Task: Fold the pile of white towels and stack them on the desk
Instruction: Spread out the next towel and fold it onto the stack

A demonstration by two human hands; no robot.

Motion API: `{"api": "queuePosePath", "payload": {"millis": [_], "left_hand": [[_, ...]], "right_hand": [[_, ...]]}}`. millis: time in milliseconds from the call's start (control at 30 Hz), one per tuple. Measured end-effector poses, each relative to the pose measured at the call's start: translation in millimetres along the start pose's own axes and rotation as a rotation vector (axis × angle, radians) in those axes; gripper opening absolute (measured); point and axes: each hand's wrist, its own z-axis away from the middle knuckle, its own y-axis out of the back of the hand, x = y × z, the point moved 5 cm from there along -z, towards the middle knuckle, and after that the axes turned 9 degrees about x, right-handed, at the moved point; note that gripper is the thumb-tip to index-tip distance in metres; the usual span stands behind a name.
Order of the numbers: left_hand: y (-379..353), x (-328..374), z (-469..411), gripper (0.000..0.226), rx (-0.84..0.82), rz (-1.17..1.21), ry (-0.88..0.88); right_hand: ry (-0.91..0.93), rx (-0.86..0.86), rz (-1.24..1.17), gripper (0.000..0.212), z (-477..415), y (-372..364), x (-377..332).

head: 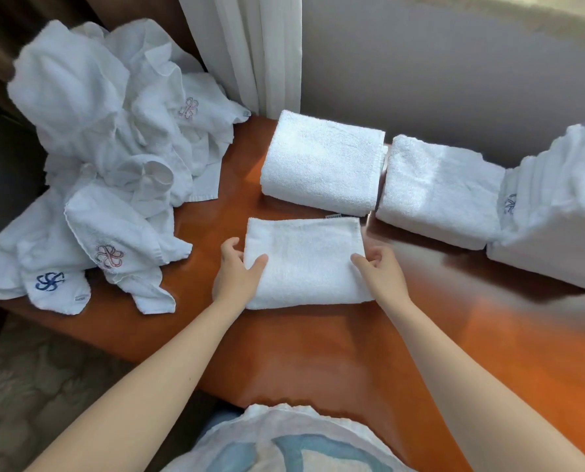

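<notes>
Mid-task | our left hand (238, 270) and right hand (381, 270) pinch a folded towel (304, 260) at the centre of the desk (318, 352) | finished stacks (321, 161) line the far edge | we judge the pile (107, 148) at the left edge awaits folding.

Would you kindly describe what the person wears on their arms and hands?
The left forearm and right forearm are bare to the frame's edge: no sleeves show. The left hand and right hand carry no visible gloves, rings, watch or bracelet. A white garment with pale blue patches covers the torso.
</notes>
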Motion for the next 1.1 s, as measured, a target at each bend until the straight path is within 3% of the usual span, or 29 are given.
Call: {"api": "queuePosePath", "payload": {"millis": [133, 233, 400, 467, 833, 933, 1100], "left_hand": [[0, -14, 31, 0.075, -0.002, 0.028, 0.006], [1, -14, 44, 0.064, 0.039, 0.063, -0.085], [-6, -18, 47, 0.028, -0.04, 0.033, -0.165], [-9, -23, 44, 0.024, -0.095, 0.038, -0.153], [-12, -23, 32, 0.025, -0.133, -0.08, -0.136], [-12, -19, 29, 0.028, -0.164, -0.052, -0.102], [-10, -9, 25, 0.05, -0.35, -0.01, -0.078]], "right_hand": [[0.089, 0.007, 0.022, 0.061, 24, 3, 5], [0.184, 0.011, 0.047, 0.061, 34, 5, 3], [0.317, 0.005, 0.135, 0.033, 37, 8, 5], [0.318, -0.009, 0.172, 0.024, 35, 7, 9], [0.304, -0.072, 0.352, 0.028, 22, 1, 6], [0.214, -0.082, 0.258, 0.027, 17, 0, 2], [0.044, -0.246, 0.087, 0.043, 16, -5, -12]]}}
